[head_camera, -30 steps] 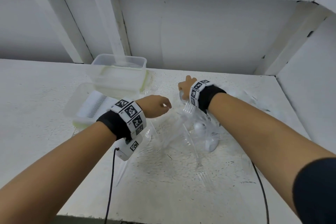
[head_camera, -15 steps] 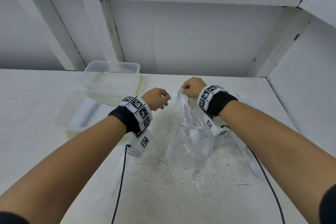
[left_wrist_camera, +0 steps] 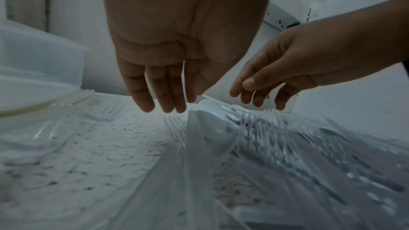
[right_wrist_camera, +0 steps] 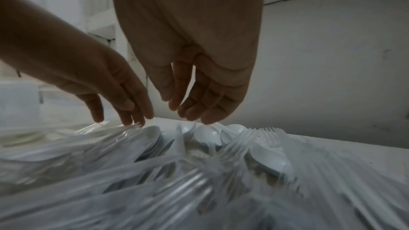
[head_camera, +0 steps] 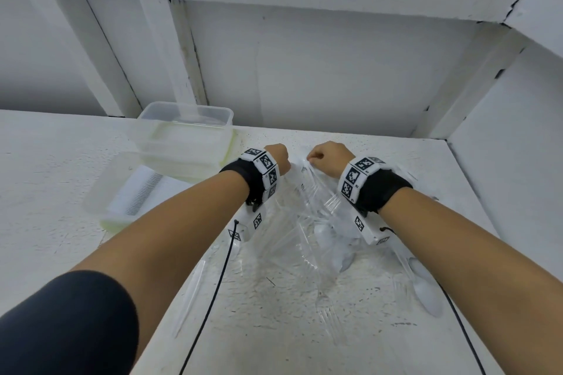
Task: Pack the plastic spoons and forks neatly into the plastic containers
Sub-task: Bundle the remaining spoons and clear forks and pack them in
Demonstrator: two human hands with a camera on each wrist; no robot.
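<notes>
Hovering w/ fingers loose, holding nothing, left hand [head_camera: 276, 158] & right hand [head_camera: 327, 158] sit over a tangled heap of clear forks [right_wrist_camera: 241, 139] & white spoons [right_wrist_camera: 208, 135], uncountable, on worktop [head_camera: 45, 167], 2 clear containers [head_camera: 182, 137] at left.

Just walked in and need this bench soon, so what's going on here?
A person is sorting a heap of clear plastic forks and white spoons on the white table. Both hands hang over the heap, the left hand and right hand with fingers relaxed, apparently holding nothing. The plastic containers sit stacked to the left; I see no cutlery in the top one, so packing looks barely started.
</notes>
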